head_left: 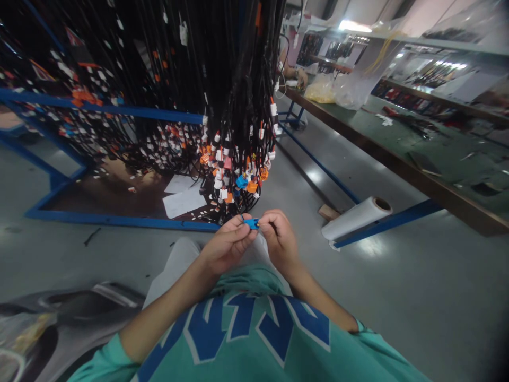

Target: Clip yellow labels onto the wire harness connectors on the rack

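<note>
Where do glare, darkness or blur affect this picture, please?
In the head view, glare spots the floor and a background light is blown out; in the same view, the hanging cables sink into darkness, and the blue plug looks slightly soft.

1. Grey floor (397, 297), shiny; thin dark strip (92, 236) lies on it, L side.
2. Blue-framed rack (127, 221) stands on flr, L; its brown base board (99, 204) bears white sheets (185, 204), flat, nr front edge.
3. Workbench (397, 162), R: green top w/ brown edge; clear bag w/ yellow bits (320, 93) at far end; dark items (417, 127) mid-top, blurred.
4. Blue bar (401, 228) below bench: white roll (352, 220) rests on it.
5. Upper shelf (417, 43): clear plastic bag (465, 24) on top.
</note>
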`<state>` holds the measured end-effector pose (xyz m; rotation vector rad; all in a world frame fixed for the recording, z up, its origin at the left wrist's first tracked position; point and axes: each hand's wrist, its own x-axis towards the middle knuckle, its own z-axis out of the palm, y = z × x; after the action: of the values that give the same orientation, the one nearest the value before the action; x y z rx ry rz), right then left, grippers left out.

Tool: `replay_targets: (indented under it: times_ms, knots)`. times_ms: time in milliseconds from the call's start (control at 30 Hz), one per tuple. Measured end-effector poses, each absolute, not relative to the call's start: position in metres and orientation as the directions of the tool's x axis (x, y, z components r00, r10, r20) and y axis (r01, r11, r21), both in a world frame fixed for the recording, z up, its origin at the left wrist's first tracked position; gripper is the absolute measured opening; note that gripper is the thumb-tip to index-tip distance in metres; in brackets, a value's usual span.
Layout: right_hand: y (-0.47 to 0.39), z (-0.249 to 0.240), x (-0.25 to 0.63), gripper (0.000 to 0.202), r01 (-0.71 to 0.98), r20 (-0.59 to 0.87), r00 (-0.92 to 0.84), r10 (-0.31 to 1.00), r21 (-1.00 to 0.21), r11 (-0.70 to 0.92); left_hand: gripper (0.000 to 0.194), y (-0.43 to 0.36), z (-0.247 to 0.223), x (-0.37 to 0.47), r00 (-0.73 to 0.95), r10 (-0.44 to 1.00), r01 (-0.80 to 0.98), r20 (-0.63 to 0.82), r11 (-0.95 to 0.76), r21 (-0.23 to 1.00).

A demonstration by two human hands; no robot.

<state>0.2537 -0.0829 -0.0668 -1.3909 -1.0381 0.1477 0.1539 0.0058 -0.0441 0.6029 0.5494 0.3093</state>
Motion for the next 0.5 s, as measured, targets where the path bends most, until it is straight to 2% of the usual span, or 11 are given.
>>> replay_targets:
  times_ms: [233, 500]
  knots:
    - [-0.0817, -0.0646, 0.2505, 0.016, 0.329, 0.409, 0.588, 0.698, -0.909, 0.256, 0.027, 0.0059, -0.0451, 0.1538, 0.825, 0.431, -0.131, -0.367, 0.776, 0.617]
    - [-0.0827, -0.0641, 0.2506, 0.018, 0.317, 0.404, 0.573, 0.713, -0.912, 0.262, 0.034, 0.0056, -0.0455, 0.1528, 0.837, 0.440, -0.141, -0.326, 0.748, 0.648]
